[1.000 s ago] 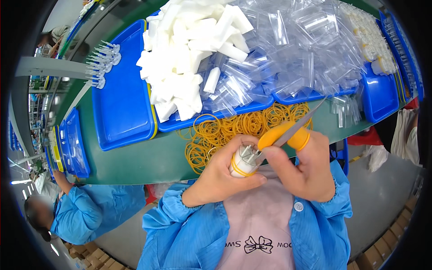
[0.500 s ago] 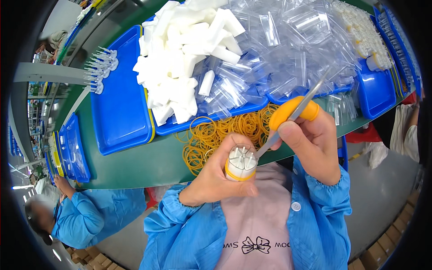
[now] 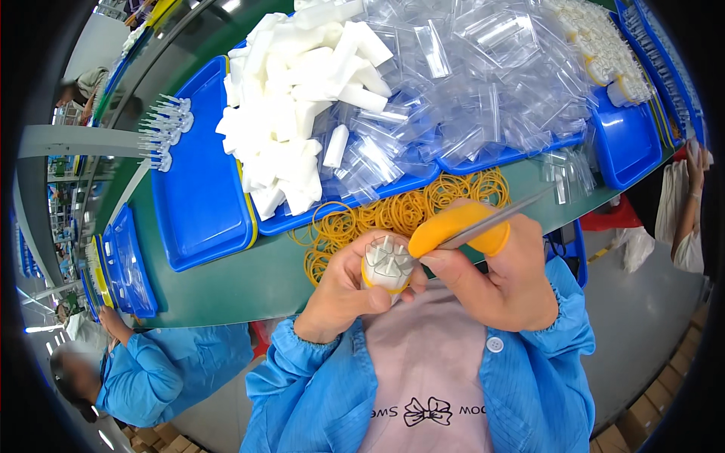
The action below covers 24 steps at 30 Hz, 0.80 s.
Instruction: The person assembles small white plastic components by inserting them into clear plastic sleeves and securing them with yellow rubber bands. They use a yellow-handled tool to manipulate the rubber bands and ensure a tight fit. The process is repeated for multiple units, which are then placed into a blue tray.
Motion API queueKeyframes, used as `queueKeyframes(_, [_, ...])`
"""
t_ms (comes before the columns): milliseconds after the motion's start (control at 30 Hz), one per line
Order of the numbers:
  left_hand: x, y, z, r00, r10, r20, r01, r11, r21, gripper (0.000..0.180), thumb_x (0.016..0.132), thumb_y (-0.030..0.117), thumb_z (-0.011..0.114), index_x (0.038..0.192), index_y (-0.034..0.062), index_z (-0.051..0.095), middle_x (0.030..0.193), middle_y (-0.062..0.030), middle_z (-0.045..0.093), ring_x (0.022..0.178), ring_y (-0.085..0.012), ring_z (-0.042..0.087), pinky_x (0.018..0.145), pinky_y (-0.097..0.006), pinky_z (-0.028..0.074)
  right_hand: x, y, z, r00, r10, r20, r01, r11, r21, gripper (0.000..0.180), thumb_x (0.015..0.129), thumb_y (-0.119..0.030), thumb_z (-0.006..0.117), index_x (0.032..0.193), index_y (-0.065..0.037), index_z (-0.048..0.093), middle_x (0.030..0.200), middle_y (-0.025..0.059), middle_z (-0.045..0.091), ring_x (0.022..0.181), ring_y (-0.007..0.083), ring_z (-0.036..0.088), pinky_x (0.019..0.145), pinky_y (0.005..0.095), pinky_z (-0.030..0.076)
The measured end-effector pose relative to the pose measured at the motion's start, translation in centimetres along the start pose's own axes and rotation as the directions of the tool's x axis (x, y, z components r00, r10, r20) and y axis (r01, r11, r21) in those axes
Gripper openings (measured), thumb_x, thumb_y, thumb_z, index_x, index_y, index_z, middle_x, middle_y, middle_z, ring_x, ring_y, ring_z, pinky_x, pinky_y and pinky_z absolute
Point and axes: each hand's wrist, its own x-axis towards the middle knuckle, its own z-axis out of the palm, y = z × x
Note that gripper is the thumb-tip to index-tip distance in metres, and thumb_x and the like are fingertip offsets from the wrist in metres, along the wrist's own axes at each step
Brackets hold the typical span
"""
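Note:
My left hand (image 3: 336, 291) is closed round a bundle of white pieces (image 3: 388, 264) wrapped in clear plastic, with a yellow rubber band about it. The bundle's top, showing several narrow white tips and clear edges, faces up. In my right hand (image 3: 502, 283) is a pair of metal tweezers (image 3: 495, 219), held slanting with its back end up to the right. An orange finger cot (image 3: 445, 226) covers a finger of that hand. Its fingers are right beside the bundle; the tweezers' tips are hard to make out there. Loose yellow rubber bands (image 3: 400, 208) lie just beyond both hands.
Beyond the bands, blue trays hold heaped white foam-like pieces (image 3: 283, 113) and clear plastic sleeves (image 3: 483, 68). A blue tray (image 3: 200, 189) stands at left, with small white pronged parts (image 3: 168, 128). Banded bundles (image 3: 630, 87) sit far right. A co-worker in blue (image 3: 166, 374) is at left.
My right hand has moved left and lower, closer to the bundle, and the tweezers now lie flatter. My left hand and the bundle have shifted slightly left.

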Motion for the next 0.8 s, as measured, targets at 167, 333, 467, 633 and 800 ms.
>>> queueKeyframes(167, [-0.3, -0.4, -0.4, 0.997, 0.023, 0.079, -0.03, 0.996, 0.084, 0.079, 0.07, 0.052, 0.072, 0.125, 0.0022, 0.042, 0.101, -0.0075, 0.059, 0.09, -0.0155, 0.058, 0.08, -0.029, 0.045, -0.4, 0.5, -0.2, 0.986, 0.1, -0.135, -0.059, 0.959, 0.279, 0.013, 0.085, -0.01, 0.059, 0.091, 0.002, 0.06, 0.078, 0.0098, 0.064, 0.066, 0.0143, 0.062, 0.06, 0.025, 0.048])
queueKeyframes(333, [0.0, 0.0, 0.2, 0.987, 0.011, 0.163, -0.007, 1.0, -0.027, 0.077, 0.078, 0.051, 0.064, 0.13, 0.0019, 0.036, 0.103, -0.0105, 0.057, 0.09, -0.0183, 0.057, 0.08, -0.03, 0.045, -0.2, 0.7, -0.5, 0.973, 0.141, -0.181, -0.074, 0.941, 0.331, 0.015, 0.086, -0.011, 0.059, 0.091, 0.003, 0.059, 0.075, 0.0085, 0.064, 0.068, 0.0129, 0.062, 0.061, 0.0244, 0.05])
queueKeyframes(467, [0.1, -0.2, 0.0, 0.984, -0.005, 0.177, 0.01, 0.999, -0.032, 0.072, 0.083, 0.048, 0.059, 0.131, 0.0024, 0.033, 0.106, -0.0124, 0.055, 0.091, -0.0191, 0.057, 0.078, -0.031, 0.046, -0.3, 0.5, -0.9, 0.983, 0.157, -0.092, -0.118, 0.937, 0.33, 0.02, 0.09, -0.014, 0.055, 0.098, 0.004, 0.053, 0.086, 0.0111, 0.061, 0.073, 0.0139, 0.059, 0.066, 0.0253, 0.049])
queueKeyframes(633, [0.2, -0.3, 0.2, 0.979, -0.014, 0.206, 0.022, 0.999, -0.037, 0.066, 0.088, 0.049, 0.051, 0.132, 0.0024, 0.032, 0.106, -0.0124, 0.053, 0.091, -0.0179, 0.055, 0.074, -0.03, 0.046, 0.0, 0.9, -0.7, 0.976, 0.209, -0.057, -0.17, 0.901, 0.399, 0.02, 0.09, -0.015, 0.055, 0.098, 0.004, 0.054, 0.086, 0.0102, 0.06, 0.073, 0.0127, 0.059, 0.065, 0.0244, 0.049])
queueKeyframes(800, [0.5, -0.2, 0.3, 0.97, -0.034, 0.242, 0.038, 0.999, -0.011, 0.068, 0.088, 0.052, 0.048, 0.131, 0.002, 0.034, 0.105, -0.0106, 0.053, 0.088, -0.0162, 0.054, 0.072, -0.027, 0.045, 0.0, 1.5, -0.2, 0.961, 0.272, 0.044, -0.253, 0.805, 0.537, 0.019, 0.09, -0.015, 0.056, 0.097, 0.003, 0.055, 0.086, 0.0086, 0.06, 0.072, 0.0117, 0.059, 0.064, 0.0235, 0.05])
